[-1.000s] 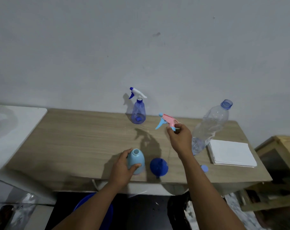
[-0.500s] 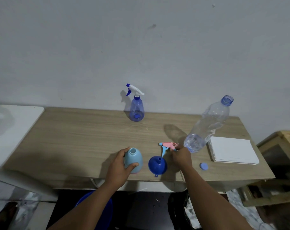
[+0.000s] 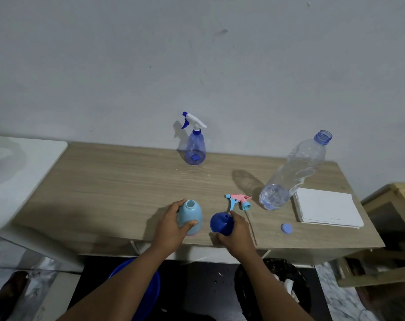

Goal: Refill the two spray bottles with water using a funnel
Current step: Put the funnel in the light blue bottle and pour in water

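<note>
A light blue spray bottle stands uncapped near the table's front edge, and my left hand grips its side. Its pink and blue spray head lies on the table just to the right. My right hand holds a dark blue funnel resting on the table beside the bottle. A clear blue spray bottle with a white trigger head stands at the back by the wall. A large clear water bottle, uncapped, stands to the right with a little water at its bottom.
A blue bottle cap lies near the front edge. A stack of white paper sits at the right end of the wooden table. A white surface adjoins on the left; a blue basin and a dark bin stand below.
My right hand brought the pink spray head down from the air, laid it on the table, let go of it and moved onto the funnel. My left hand stayed on the bottle.
</note>
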`<state>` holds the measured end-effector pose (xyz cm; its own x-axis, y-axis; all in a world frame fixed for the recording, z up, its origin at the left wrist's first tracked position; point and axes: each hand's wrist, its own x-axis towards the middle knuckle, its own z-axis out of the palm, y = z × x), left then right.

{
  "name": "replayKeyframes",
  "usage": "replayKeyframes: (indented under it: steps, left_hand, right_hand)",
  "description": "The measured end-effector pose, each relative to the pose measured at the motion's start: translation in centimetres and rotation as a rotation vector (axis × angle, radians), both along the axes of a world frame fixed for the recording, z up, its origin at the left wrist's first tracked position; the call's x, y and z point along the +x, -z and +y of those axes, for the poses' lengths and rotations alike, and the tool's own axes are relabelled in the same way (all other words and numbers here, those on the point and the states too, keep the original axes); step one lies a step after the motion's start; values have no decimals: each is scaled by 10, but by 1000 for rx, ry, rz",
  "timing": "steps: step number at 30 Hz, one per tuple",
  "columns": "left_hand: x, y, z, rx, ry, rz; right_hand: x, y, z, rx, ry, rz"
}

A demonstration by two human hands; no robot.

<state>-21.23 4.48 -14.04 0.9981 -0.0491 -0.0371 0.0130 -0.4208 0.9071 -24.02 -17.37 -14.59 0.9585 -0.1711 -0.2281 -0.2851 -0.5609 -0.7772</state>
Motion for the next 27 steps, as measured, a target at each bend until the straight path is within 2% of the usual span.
replayKeyframes:
  steps: [6, 9, 14, 18, 27]
  left_hand:
    - [0, 0, 0, 13, 5, 0]
    - [0, 0, 0, 28, 4, -20]
    - [0, 3, 1, 20, 7, -31]
    - [0, 4, 1, 13, 14, -31]
    - [1, 4, 2, 42, 15, -20]
  right_hand:
    - [-1, 19, 8, -107, 55, -45]
    - [-4, 10, 13, -64, 50, -132]
    - [0, -22, 25, 174, 179, -243]
    - [7, -48, 27, 279, 157, -292]
    - [12, -73, 31, 279, 53, -315]
